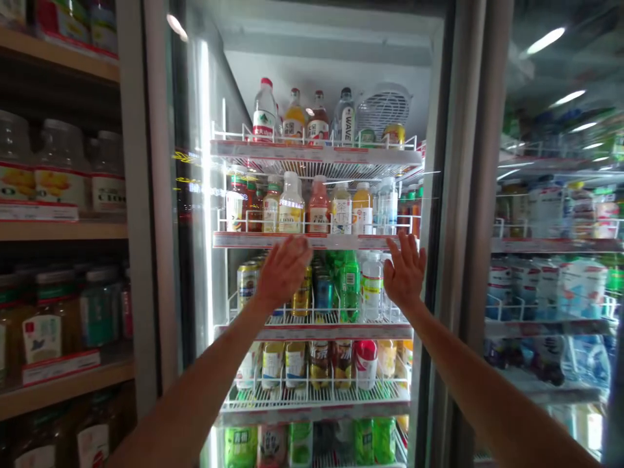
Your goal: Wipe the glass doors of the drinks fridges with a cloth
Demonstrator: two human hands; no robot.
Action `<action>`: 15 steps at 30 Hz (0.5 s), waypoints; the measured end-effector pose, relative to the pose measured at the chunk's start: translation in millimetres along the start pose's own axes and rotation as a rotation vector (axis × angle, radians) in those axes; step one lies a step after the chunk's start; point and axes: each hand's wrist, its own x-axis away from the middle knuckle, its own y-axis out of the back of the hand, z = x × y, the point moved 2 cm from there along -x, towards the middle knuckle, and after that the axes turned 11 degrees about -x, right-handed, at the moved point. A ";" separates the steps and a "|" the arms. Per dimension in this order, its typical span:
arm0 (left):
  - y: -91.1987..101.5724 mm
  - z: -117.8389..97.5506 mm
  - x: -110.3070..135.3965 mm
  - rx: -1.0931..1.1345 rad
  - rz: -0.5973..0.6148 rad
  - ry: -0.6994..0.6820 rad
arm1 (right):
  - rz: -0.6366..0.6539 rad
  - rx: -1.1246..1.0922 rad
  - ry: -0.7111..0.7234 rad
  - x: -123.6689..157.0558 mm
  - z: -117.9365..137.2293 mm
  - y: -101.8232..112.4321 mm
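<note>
Both arms reach forward, in front of a lit drinks fridge (pixel 448 195). My left hand (pixel 285 272) is raised near its middle, fingers stretched out and slightly blurred, with nothing in it. Behind and around it are a tall yellow can (pixel 247 284) and a gold can (pixel 301 296). Over to the right, my right hand (pixel 406 268) is held up empty with its fingers spread. Nearest to it are a clear bottle with a yellow-green label (pixel 372 286) and a green bottle (pixel 349 286). Whether either hand touches anything I cannot tell.
Bottles stand on the upper wire shelf (pixel 316 153), including a red-capped water bottle (pixel 264 110). More bottles fill the shelf below, among them a pink drink bottle (pixel 318 205). Wooden shelves (pixel 63 231) with jars are at left; another stocked fridge (pixel 556 247) is at right.
</note>
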 end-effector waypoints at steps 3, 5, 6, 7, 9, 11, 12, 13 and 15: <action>8.3 46.0 6.1 -0.073 -0.132 0.377 | -0.016 -0.011 0.004 -0.1 1.0 0.2; 8.6 39.5 8.5 -0.065 -0.154 0.417 | -0.018 -0.020 -0.004 -0.3 1.1 0.6; 7.4 25.8 9.6 -0.043 -0.130 0.344 | -0.017 -0.024 -0.008 -0.3 0.9 0.7; 5.9 8.6 11.4 -0.013 -0.091 0.234 | -0.014 -0.027 -0.009 -0.4 0.6 0.8; 4.0 -22.7 19.0 0.054 0.003 -0.014 | -0.011 -0.029 -0.005 -0.4 -0.1 0.8; 5.9 -30.2 31.9 0.072 0.054 -0.109 | -0.015 -0.028 0.003 -0.3 -0.5 0.8; 8.3 -21.9 39.1 0.056 0.051 -0.072 | -0.019 -0.027 0.009 -0.3 -0.4 0.7; 11.5 -6.8 46.1 0.027 0.034 0.008 | -0.025 -0.024 0.013 -0.2 -0.1 0.6; 18.0 34.1 56.8 -0.046 -0.036 0.233 | -0.030 -0.021 0.019 -0.1 0.7 0.0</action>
